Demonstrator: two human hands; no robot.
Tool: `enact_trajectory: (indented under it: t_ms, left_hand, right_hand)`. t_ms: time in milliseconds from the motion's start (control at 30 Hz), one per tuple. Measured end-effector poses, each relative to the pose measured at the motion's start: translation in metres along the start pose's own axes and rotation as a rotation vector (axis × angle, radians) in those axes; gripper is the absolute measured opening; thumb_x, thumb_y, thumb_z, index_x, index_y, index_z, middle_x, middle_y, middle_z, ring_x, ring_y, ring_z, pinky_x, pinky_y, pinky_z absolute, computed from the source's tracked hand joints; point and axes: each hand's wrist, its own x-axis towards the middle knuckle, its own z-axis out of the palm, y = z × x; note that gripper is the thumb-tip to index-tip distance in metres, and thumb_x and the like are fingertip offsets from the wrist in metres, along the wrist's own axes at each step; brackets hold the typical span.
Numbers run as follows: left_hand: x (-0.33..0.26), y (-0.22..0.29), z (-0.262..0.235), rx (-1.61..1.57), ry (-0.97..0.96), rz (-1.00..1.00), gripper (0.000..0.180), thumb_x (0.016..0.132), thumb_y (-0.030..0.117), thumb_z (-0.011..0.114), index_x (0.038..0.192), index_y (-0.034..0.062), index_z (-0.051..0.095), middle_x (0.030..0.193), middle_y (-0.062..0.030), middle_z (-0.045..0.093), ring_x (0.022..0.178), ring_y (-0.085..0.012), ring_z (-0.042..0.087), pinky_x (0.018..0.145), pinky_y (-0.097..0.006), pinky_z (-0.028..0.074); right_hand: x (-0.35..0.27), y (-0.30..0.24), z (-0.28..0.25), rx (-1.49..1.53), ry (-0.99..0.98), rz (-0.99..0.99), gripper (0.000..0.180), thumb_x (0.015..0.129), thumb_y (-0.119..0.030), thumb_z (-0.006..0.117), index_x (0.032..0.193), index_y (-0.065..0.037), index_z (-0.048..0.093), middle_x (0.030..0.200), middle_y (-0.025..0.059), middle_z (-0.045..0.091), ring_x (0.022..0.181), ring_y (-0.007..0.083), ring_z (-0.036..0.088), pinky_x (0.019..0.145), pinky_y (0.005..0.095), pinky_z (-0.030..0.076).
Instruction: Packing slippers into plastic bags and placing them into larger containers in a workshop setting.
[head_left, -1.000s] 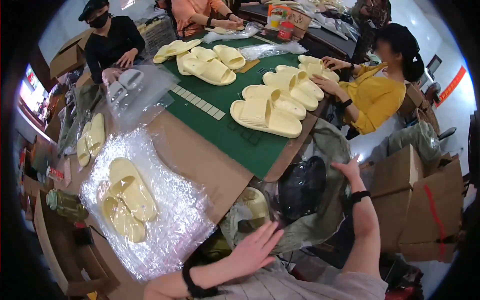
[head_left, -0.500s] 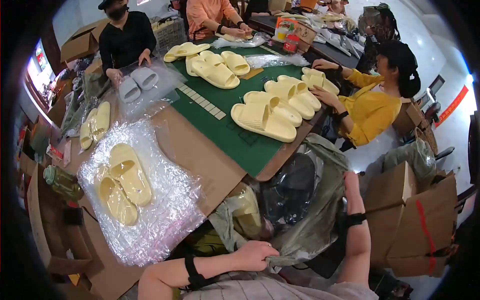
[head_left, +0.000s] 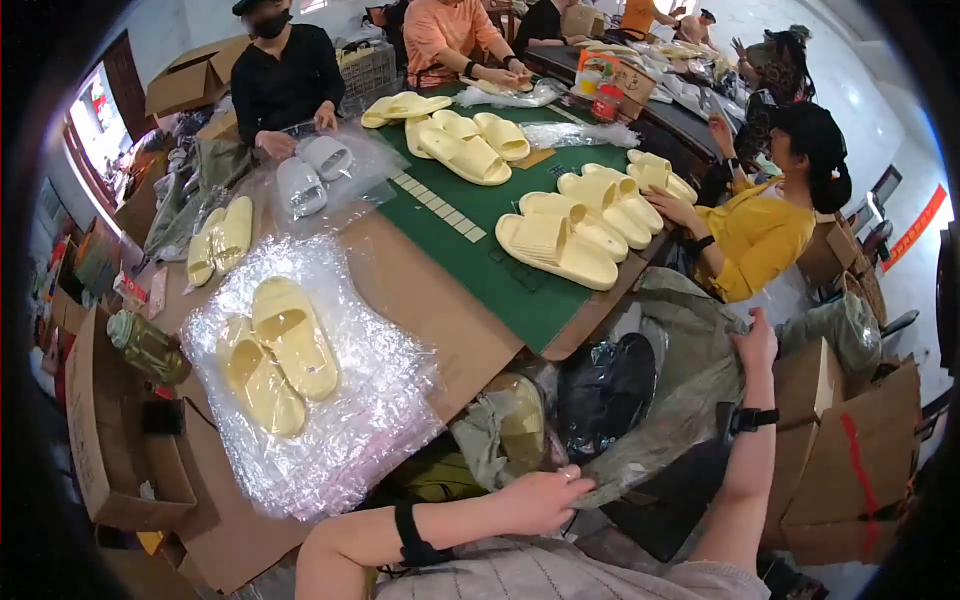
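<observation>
A large grey-green woven sack (head_left: 690,330) hangs beside the table with its mouth spread. My left hand (head_left: 545,498) is closed on the near edge of its rim. Further right, my right hand (head_left: 757,342) grips the rim on the far right side. Inside the sack lie a black slipper in clear plastic (head_left: 605,390) and a yellow slipper in plastic (head_left: 520,425). To the left, a pair of yellow slippers (head_left: 295,340) rests on a stack of clear plastic bags (head_left: 385,410) on the table.
Several yellow slippers (head_left: 570,245) stand on the green mat (head_left: 450,270). Across the table, a person in black (head_left: 285,85) handles bagged grey slippers (head_left: 325,158); a person in yellow (head_left: 765,240) works at the right. Cardboard boxes (head_left: 850,450) stand right; an open carton (head_left: 120,430) sits left.
My right hand has moved outward and up with the sack's rim. The whole view has shifted, so the table appears further right. The person in yellow has raised one hand.
</observation>
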Motion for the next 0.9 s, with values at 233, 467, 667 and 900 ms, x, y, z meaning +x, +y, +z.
enact_trajectory:
  t_ms: [233,467,667,900]
  left_hand:
    - [-0.043,0.005,-0.009,0.343,0.335,0.352,0.071,0.088,0.025,0.068,0.147,0.0004,0.037,0.127,-0.0208,0.051,0.114,-0.0373,0.056,0.093,-0.043,0.048]
    - [-0.183,-0.005,-0.085,0.351,0.711,-0.087,0.058,0.089,0.023,0.069,0.14,0.0033,0.048,0.138,-0.0233,0.047,0.124,-0.0424,0.052,0.102,-0.047,0.047]
    - [-0.283,-0.049,-0.063,0.687,1.39,-0.673,0.062,0.087,0.029,0.073,0.141,0.0109,0.051,0.149,-0.0269,0.038,0.136,-0.0468,0.039,0.111,-0.052,0.037]
    - [-0.311,-0.112,-0.037,0.333,1.338,-0.813,0.08,0.083,0.043,0.077,0.149,0.0122,0.043,0.159,-0.0319,0.019,0.146,-0.0487,0.023,0.118,-0.05,0.027]
  right_hand:
    - [-0.04,-0.076,-0.028,0.007,0.177,-0.578,0.065,0.071,-0.017,0.082,0.13,-0.007,0.054,0.114,0.0149,0.064,0.106,0.0351,0.061,0.092,0.0463,0.049]
    - [-0.185,-0.285,-0.075,0.448,-0.355,-1.216,0.032,0.08,-0.016,0.076,0.109,-0.007,0.069,0.1,0.012,0.068,0.095,0.0312,0.066,0.085,0.0404,0.053]
    - [-0.269,-0.414,-0.026,0.514,-0.46,-1.654,0.025,0.091,-0.029,0.066,0.106,-0.009,0.071,0.099,0.0104,0.07,0.094,0.032,0.066,0.081,0.0409,0.053]
    - [-0.369,-0.545,0.046,0.424,-0.424,-1.469,0.038,0.087,-0.042,0.07,0.097,-0.006,0.072,0.089,0.0139,0.071,0.085,0.0335,0.069,0.075,0.0432,0.054]
